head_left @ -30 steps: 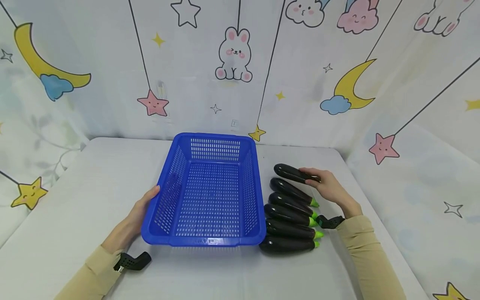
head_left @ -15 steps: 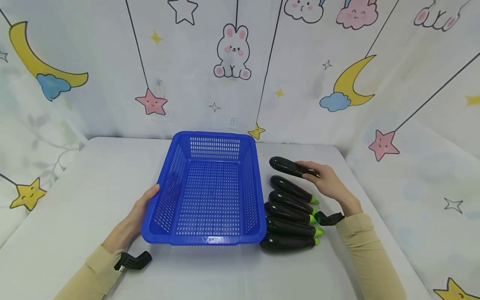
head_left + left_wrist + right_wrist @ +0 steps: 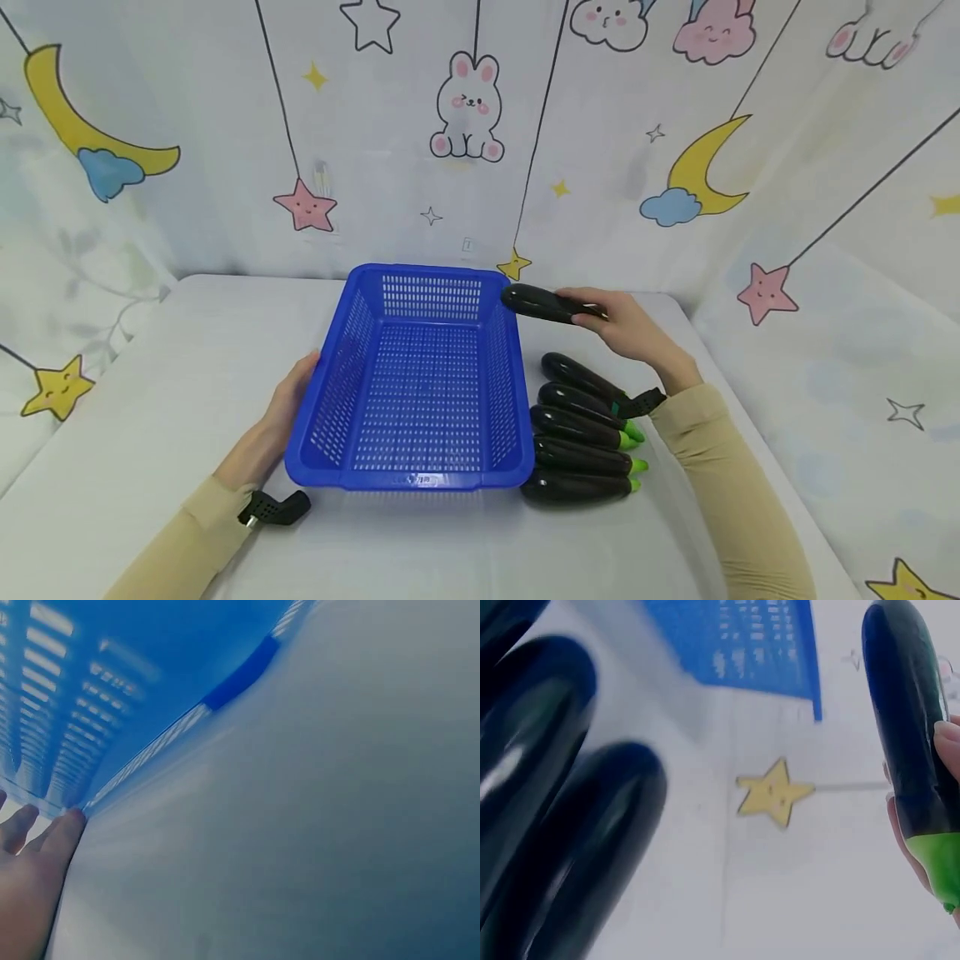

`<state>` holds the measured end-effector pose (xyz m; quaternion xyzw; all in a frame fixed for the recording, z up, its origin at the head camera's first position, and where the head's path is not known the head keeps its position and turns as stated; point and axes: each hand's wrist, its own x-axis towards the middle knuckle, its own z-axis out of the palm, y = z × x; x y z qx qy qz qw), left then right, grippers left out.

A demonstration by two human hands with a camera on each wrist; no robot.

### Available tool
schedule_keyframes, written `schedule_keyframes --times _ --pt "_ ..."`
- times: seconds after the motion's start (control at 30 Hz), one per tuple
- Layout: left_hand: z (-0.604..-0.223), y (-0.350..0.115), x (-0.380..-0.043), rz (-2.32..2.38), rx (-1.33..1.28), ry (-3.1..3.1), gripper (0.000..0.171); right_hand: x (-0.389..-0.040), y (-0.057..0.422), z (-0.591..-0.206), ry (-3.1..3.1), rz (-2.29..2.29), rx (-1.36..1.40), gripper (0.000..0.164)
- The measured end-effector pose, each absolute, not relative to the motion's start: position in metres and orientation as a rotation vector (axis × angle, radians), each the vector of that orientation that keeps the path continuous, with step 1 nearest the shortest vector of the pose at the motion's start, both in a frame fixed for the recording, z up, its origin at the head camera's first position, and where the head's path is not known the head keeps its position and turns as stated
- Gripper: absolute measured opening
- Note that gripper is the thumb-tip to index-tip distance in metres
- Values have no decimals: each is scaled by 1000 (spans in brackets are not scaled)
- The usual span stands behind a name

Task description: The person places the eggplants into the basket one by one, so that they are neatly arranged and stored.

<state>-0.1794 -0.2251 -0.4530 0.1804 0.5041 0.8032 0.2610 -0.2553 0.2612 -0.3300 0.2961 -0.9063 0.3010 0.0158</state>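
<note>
A dark eggplant [image 3: 534, 302] is pinched near its stem end by my right hand [image 3: 628, 327]. Its blunt tip overlaps the far right corner of the blue plastic basket [image 3: 375, 480], raised off the table. In the right wrist view, the held eggplant [image 3: 901, 712] shows its green cap beside my thumb. My left hand [image 3: 283, 408] touches the basket's left side with its fingertips below the rim. In the left wrist view, the left hand's fingers [image 3: 64, 836] lie fairly straight against the perforated wall. Inside the basket, only the bare slotted floor is visible.
Several more eggplants [image 3: 581, 487] lie in a row along the basket's right side, stems pointing right. White cloth covers the table [image 3: 187, 375]. A patterned curtain [image 3: 412, 183] hangs behind it. Black wrist devices [image 3: 277, 507] sit on both forearms.
My right hand has lifted the eggplant away from the row and carried it leftward and farther back, to the basket's far right corner. Basket and left hand stay nearly still.
</note>
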Motion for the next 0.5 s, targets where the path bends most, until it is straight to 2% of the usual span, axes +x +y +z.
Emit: schedule_keyframes --times 0.3,0.5 --pt "-454 -225 -184 2116 388 1435 76 -270 208 -313 -2886 962 1043 41" --pt "-456 -226 -183 2133 425 1374 66 -279 179 -308 -2882 994 1114 40"
